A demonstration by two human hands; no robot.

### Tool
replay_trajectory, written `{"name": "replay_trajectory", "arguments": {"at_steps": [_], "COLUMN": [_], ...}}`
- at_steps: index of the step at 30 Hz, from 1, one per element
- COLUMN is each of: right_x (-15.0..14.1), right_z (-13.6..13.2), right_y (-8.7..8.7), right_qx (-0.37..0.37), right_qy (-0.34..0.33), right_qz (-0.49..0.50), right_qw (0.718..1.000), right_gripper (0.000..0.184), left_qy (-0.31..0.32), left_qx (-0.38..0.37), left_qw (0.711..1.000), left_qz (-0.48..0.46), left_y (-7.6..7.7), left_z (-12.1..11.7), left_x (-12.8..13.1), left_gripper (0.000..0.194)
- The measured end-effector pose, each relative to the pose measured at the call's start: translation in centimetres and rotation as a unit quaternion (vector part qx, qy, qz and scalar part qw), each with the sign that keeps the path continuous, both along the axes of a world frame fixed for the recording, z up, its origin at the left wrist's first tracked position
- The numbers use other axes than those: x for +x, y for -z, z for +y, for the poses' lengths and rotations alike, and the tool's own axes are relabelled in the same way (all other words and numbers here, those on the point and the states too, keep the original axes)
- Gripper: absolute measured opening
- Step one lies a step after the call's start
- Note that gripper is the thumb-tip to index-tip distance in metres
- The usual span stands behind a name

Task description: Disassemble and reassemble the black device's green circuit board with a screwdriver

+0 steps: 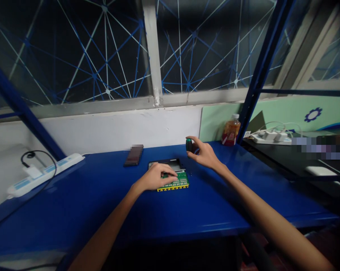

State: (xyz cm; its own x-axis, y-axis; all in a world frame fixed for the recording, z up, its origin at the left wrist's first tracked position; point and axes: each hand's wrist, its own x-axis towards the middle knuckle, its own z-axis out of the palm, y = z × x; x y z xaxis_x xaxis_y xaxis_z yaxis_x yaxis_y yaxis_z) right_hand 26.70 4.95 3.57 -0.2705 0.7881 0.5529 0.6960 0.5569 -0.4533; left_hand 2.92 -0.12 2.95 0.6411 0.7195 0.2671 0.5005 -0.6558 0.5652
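Note:
My left hand (155,176) rests on an opened electronic device, its thumb and fingertips drawn together over the green circuit board (182,180). Whether something small is pinched there I cannot make out. A yellow toothed strip (172,188) runs along the board's near edge. Behind the board lies the dark casing (178,162), partly covered by the hand. Raised above the table to the right, my right hand (205,153) grips a small black-and-green rounded object (189,146) between thumb and fingers; its kind is unclear.
A dark phone (134,155) lies behind and left on the blue table (102,210). At far left sits a white power strip (47,175) with a black cable. A drink bottle (231,130) stands back right by a blue post. Further right is another power strip (271,138).

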Motion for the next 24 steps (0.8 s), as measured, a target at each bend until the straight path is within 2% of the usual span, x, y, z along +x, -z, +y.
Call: {"name": "replay_trajectory", "arguments": {"at_steps": [7,12,18,24], "right_x": [0.3,0.3,-0.5,-1.7], "right_z": [-0.2,-0.2,-0.7,-1.7], "right_y": [-0.5,-0.6,-0.9,-1.3], "right_qx": [0.0,0.002,-0.051,-0.076], "right_qy": [-0.01,-0.043,-0.146,-0.191], "right_qz": [0.046,0.121,0.268,0.317], "right_qw": [0.999,0.992,0.951,0.926], "right_gripper": [0.054,0.054,0.054,0.055], "left_qy": [0.007,0.001,-0.033,-0.044], "left_qx": [-0.003,0.009,0.019,0.012], "left_qw": [1.0,1.0,0.999,0.999], "left_qz": [-0.007,-0.008,-0.015,-0.031], "left_y": [0.0,0.3,1.1,2.0], "left_z": [0.0,0.2,0.5,0.9], "left_x": [0.0,0.1,0.2,0.5], "left_gripper": [0.022,0.021,0.025,0.027]}}
